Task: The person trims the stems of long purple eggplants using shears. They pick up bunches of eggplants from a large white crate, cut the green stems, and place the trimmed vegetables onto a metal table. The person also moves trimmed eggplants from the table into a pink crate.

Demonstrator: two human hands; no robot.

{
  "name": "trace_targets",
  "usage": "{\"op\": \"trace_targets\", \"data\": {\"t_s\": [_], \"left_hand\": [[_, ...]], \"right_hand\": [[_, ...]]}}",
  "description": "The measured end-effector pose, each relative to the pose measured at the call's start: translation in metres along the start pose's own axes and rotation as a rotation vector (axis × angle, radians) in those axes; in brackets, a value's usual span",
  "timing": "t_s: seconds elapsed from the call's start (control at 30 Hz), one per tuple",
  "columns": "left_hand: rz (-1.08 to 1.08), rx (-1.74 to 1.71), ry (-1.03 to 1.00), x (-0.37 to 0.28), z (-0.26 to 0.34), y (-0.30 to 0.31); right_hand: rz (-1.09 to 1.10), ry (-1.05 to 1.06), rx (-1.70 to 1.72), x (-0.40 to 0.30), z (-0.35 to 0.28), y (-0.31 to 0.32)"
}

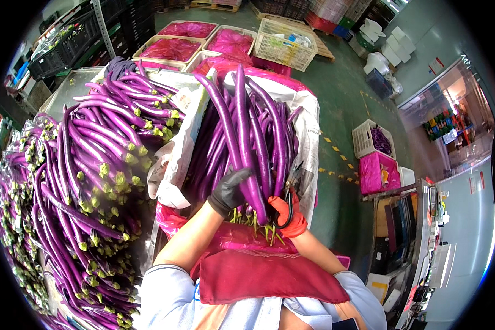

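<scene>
My left hand (229,190), in a black glove, grips long purple eggplants (242,128) over a crate lined with printed paper (310,132). My right hand (289,215), in an orange-red glove, holds black-handled scissors (290,196), their blades pointing away from me and slightly apart. Its fingers are close to the lower ends of the eggplants; whether they touch them is hard to tell. More eggplants (208,150) lie lengthwise inside the crate. Green stems (268,234) show at its near end, beside pink plastic film (237,236).
Left of the crate, a large heap of eggplants (95,136) with green caps covers a metal table (68,88). Beyond stand crates covered in pink film (185,47) and a cream plastic crate (286,47). At right are another eggplant crate (363,140) and a cluttered shelf (396,231).
</scene>
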State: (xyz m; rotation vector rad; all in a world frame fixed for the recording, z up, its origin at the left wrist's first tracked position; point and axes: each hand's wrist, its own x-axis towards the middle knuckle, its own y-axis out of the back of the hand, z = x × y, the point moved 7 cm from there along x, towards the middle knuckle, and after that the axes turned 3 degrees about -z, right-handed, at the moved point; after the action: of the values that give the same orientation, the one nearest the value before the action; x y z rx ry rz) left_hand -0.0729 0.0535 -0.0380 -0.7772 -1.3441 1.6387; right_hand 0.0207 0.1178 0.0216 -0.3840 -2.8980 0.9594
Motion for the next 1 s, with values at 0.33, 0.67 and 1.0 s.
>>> {"op": "trace_targets", "data": {"t_s": [0.33,0.67,1.0], "left_hand": [[-0.062,0.093,-0.003,-0.004,0.006,-0.006],[-0.012,0.236,-0.099,0.002,0.014,-0.029],[0.191,0.345,-0.045,0.002,0.014,0.006]], "right_hand": [[-0.081,0.122,-0.98,-0.006,0.024,0.049],[-0.048,0.405,-1.1,-0.003,-0.011,0.012],[-0.172,0.274,-0.805,-0.008,-0.017,-0.013]]}}
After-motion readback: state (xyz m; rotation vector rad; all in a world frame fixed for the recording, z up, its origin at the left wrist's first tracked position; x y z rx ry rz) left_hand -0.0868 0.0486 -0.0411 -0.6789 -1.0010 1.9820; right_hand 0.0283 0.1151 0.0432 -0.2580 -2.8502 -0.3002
